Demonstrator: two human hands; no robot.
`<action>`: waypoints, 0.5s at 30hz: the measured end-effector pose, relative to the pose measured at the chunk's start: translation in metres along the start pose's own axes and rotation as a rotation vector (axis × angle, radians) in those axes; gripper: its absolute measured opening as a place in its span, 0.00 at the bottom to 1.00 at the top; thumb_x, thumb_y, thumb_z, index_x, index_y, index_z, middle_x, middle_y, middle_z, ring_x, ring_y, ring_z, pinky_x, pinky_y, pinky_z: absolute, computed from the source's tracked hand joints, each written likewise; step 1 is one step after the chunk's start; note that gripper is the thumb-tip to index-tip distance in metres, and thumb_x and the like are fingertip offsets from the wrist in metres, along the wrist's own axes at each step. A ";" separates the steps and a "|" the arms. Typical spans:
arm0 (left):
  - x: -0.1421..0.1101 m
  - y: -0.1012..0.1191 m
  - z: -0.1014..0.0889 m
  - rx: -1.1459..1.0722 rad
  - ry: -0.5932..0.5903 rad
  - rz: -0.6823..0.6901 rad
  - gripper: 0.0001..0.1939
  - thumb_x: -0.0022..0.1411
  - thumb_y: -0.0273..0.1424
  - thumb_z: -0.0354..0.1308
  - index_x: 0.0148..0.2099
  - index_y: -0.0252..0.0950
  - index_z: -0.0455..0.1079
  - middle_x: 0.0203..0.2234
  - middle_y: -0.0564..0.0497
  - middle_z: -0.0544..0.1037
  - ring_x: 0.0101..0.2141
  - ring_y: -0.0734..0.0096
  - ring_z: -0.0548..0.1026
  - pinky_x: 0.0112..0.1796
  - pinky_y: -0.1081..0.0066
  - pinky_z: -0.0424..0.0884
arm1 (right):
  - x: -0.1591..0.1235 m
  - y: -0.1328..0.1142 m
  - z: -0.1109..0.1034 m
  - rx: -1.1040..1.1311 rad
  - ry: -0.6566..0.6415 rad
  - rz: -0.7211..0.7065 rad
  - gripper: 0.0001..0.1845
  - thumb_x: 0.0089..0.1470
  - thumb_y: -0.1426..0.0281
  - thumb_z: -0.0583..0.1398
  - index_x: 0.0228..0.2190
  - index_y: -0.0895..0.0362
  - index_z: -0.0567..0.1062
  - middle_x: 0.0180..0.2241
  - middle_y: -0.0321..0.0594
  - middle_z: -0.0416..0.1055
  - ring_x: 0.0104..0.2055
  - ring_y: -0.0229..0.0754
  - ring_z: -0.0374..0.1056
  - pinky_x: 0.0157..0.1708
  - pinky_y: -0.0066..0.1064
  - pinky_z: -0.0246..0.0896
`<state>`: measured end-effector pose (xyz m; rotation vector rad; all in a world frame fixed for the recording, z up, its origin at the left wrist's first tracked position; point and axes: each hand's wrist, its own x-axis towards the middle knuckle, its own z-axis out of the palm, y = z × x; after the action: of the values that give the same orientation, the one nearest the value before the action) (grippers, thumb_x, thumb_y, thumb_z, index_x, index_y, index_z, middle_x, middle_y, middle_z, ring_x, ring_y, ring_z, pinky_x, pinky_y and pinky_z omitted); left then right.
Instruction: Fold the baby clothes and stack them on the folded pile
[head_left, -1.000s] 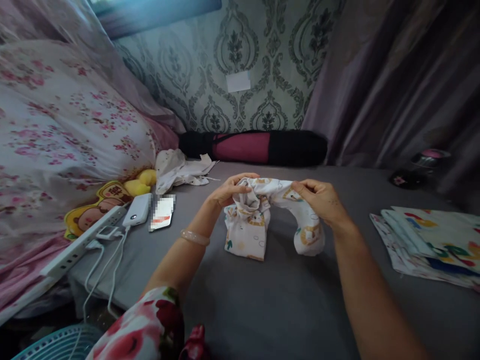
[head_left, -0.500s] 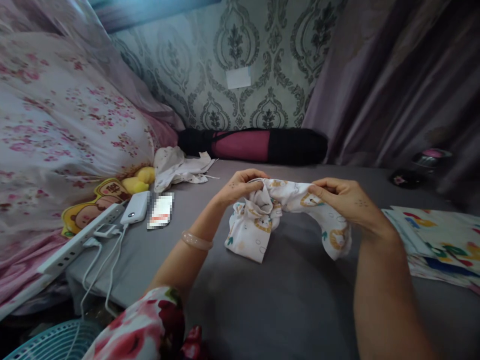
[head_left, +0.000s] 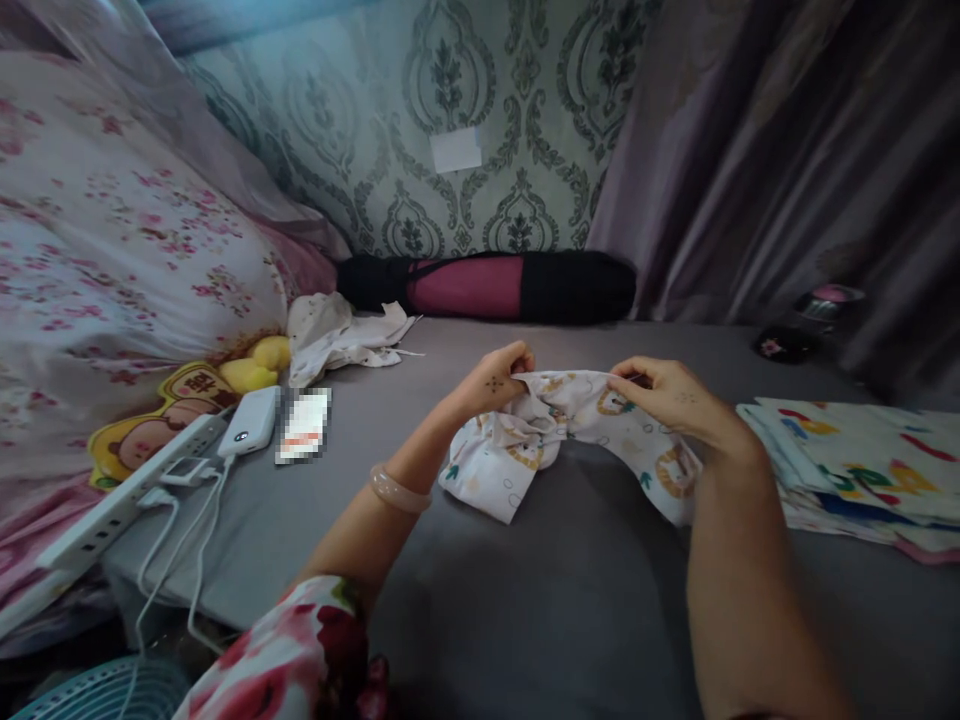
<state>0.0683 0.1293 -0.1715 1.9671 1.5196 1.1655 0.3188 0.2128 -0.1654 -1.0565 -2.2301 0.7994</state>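
Observation:
A small white garment with a lion print point(head_left: 517, 455) is stretched between my hands above the grey surface point(head_left: 600, 600). My left hand point(head_left: 499, 378) is closed on its gathered upper edge, fingertips partly hidden in the folds. With thumb and fingers, my right hand point(head_left: 660, 390) pinches the same edge farther right. One part of the cloth hangs bunched below my left hand; another drapes under my right wrist. Which kind of garment it is I cannot make out.
Folded printed cloths point(head_left: 862, 460) lie at the right. A crumpled white cloth point(head_left: 337, 340), a power bank point(head_left: 251, 420) and a power strip point(head_left: 142, 490) with cables are at the left. Along the wall lies a black and maroon long bag point(head_left: 465, 288). A blue basket point(head_left: 112, 690) stands low left.
The garment's upper edge is pulled straighter between my hands. My left hand has turned more back-up, with its fingers curled further into the cloth. The view has shifted slightly right.

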 end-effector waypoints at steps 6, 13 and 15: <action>0.005 0.000 0.013 -0.016 -0.013 -0.038 0.06 0.47 0.22 0.54 0.31 0.35 0.64 0.22 0.57 0.66 0.25 0.78 0.62 0.26 0.77 0.56 | 0.001 -0.019 0.021 0.127 -0.041 -0.157 0.22 0.48 0.62 0.65 0.46 0.52 0.75 0.46 0.42 0.74 0.46 0.47 0.71 0.44 0.37 0.67; -0.001 0.008 0.014 -0.107 -0.100 0.022 0.11 0.50 0.26 0.56 0.39 0.34 0.67 0.28 0.54 0.71 0.28 0.76 0.66 0.29 0.76 0.62 | 0.003 -0.031 0.032 0.095 -0.131 -0.189 0.12 0.54 0.63 0.60 0.37 0.54 0.78 0.37 0.39 0.77 0.39 0.43 0.71 0.39 0.33 0.66; -0.002 0.010 0.012 -0.150 -0.106 0.019 0.12 0.52 0.27 0.55 0.41 0.33 0.68 0.30 0.52 0.72 0.29 0.75 0.68 0.29 0.76 0.63 | 0.003 -0.031 0.030 0.067 -0.103 -0.203 0.12 0.54 0.63 0.60 0.37 0.54 0.79 0.37 0.40 0.76 0.39 0.44 0.71 0.38 0.33 0.65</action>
<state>0.0840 0.1261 -0.1721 1.9151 1.3247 1.1292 0.2821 0.1909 -0.1631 -0.7583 -2.3332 0.8490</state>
